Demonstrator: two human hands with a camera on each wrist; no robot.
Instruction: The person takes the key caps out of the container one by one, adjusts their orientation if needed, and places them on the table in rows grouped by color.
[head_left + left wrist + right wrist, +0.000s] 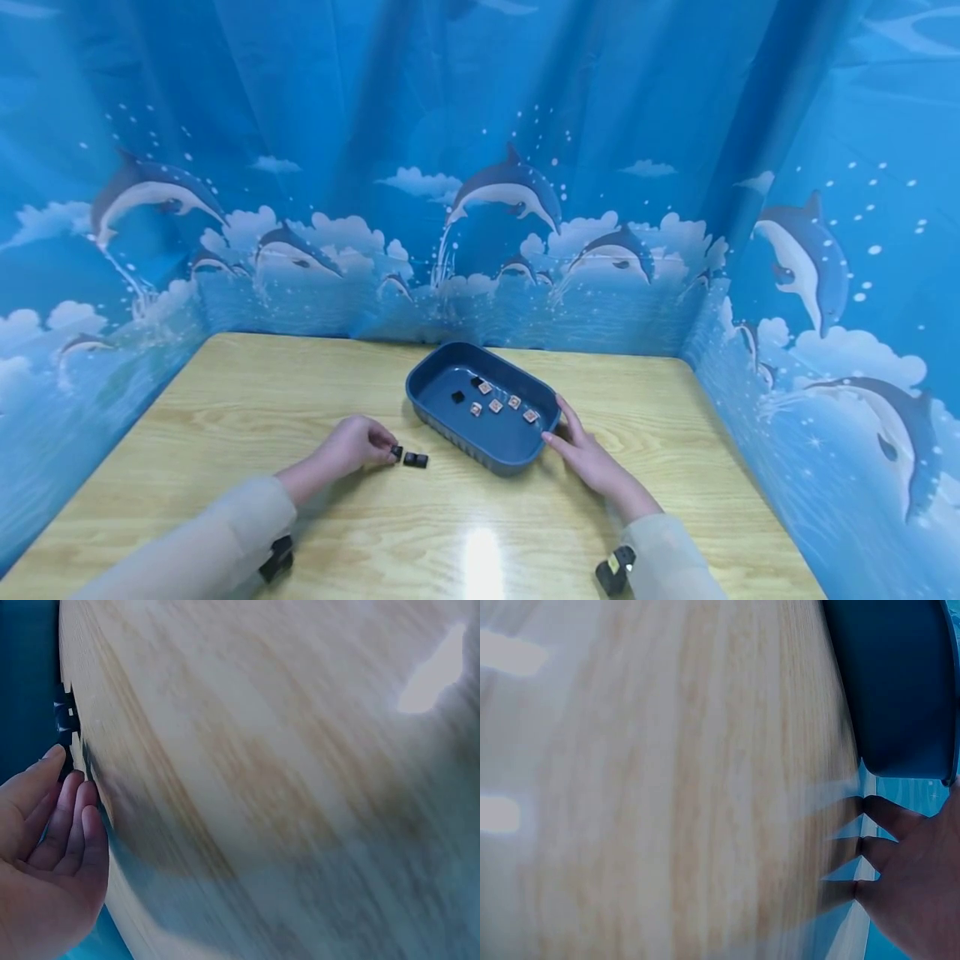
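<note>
On a pale wood-grain table (225, 392), the left hand (362, 443) pinches a small black block (397, 452), probably light, hard and best held by opposite sides, beside two matching blocks (411, 459), while the spread right hand (588, 461) touches a dark-blue oblong tray (465, 442).
</note>
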